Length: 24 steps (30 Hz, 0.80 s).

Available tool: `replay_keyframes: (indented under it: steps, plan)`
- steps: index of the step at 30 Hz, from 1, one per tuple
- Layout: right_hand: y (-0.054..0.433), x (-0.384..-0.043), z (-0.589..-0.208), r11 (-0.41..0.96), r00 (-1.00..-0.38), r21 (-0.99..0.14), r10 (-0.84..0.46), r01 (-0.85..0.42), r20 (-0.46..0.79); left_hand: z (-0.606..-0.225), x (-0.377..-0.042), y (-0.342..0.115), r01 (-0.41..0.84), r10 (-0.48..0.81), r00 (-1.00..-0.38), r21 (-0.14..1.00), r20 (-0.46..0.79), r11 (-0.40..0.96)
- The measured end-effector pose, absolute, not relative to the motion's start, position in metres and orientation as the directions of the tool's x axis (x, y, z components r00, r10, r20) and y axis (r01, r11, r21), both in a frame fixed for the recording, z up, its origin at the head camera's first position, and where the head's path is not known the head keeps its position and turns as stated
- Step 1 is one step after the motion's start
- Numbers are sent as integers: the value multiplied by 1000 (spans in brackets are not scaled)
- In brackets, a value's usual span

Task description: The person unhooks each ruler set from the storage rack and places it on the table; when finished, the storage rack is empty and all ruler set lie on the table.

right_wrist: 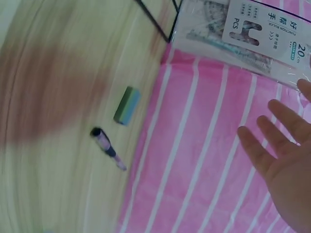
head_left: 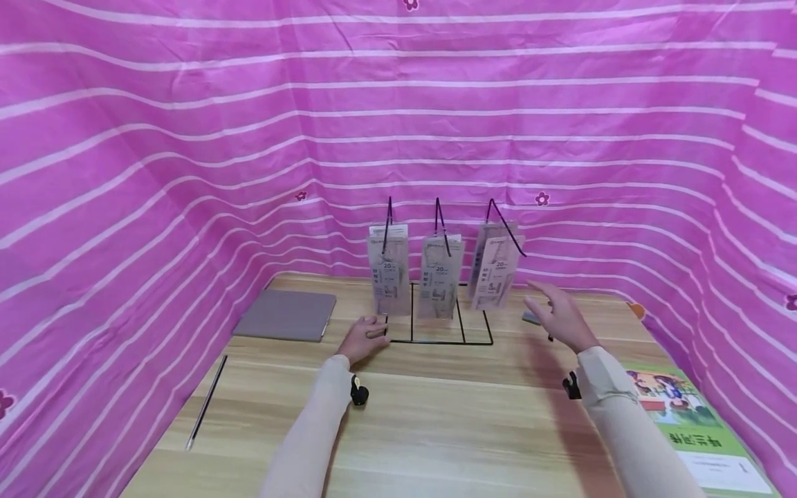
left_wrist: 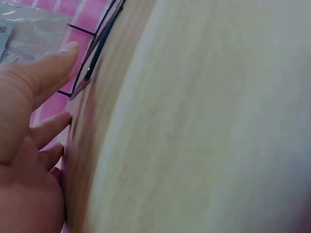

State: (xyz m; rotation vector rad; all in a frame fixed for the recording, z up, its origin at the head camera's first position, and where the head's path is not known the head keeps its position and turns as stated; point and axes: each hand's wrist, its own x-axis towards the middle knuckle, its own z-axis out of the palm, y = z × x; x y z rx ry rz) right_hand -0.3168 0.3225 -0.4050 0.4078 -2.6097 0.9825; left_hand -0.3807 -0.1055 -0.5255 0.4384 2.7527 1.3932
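A black wire display rack point(head_left: 438, 342) stands toward the back of the table. From its hooks hang a left ruler-set packet point(head_left: 389, 277), a middle ruler-set packet point(head_left: 441, 283) and a right ruler-set packet point(head_left: 497, 271), the last one tilted. Clear wrapping and a printed "20 cm" card show on the right packet point(right_wrist: 265, 29) in the right wrist view. By the rack's front left corner, my left hand point(head_left: 363, 341) is low at the tabletop, fingers loosely extended; contact with the wire cannot be told. To the right of the packets, my right hand point(head_left: 563, 321) is raised, fingers spread, holding nothing.
A grey flat folder or pad point(head_left: 286, 315) lies at the back left, with a thin dark stick or pencil point(head_left: 207, 402) nearer. A green-blue eraser-like block point(right_wrist: 127, 106) and a pen point(right_wrist: 108, 148) lie right of the rack. A green book point(head_left: 697, 429) is at the right edge.
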Motion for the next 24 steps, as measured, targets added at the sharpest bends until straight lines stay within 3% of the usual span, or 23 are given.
replay_keyframes:
  steps: [12,24]
  plan:
    - [313,-334,-411,557,-890,-719,-89,-417,447,-531,-383,-103,306,249,-951,703,186,642]
    - [325,-353,-402,373,-954,-883,-28,-287,298,-537,-386,-101,318,218,-948,667,232,674]
